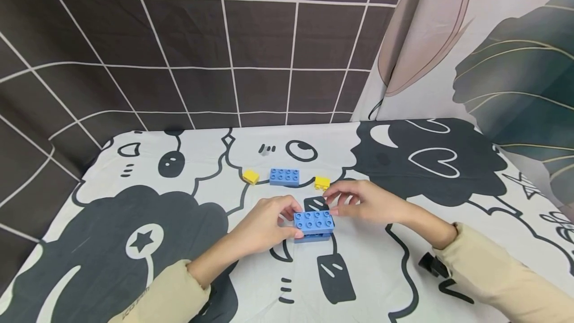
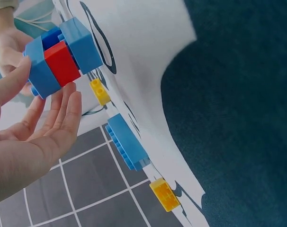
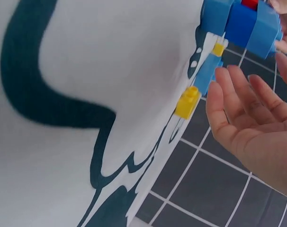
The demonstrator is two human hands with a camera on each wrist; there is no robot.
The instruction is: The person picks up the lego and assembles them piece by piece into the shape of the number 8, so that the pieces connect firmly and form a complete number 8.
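Observation:
In front of me stands a stack of toy building bricks, with a light blue brick (image 1: pixel 314 222) on top. Between it and the light blue brick (image 2: pixel 82 45) at the bottom sit a red brick (image 2: pixel 63 64) and a darker blue brick (image 3: pixel 241 23). My left hand (image 1: pixel 272 223) holds the stack's left end, thumb at the front of the top brick and fingers toward the back. At the top right corner, my right hand (image 1: pixel 365 202) has its thumb tip right at the brick's edge. Its other fingers are loosely bent behind, around nothing.
Behind the stack, a blue eight-stud brick (image 1: pixel 284 177) lies on the patterned cloth (image 1: pixel 367 268). A yellow brick (image 1: pixel 250 177) is to its left and another yellow brick (image 1: pixel 322 183) to its right. A dark checked cloth (image 1: pixel 264 39) rises at the back.

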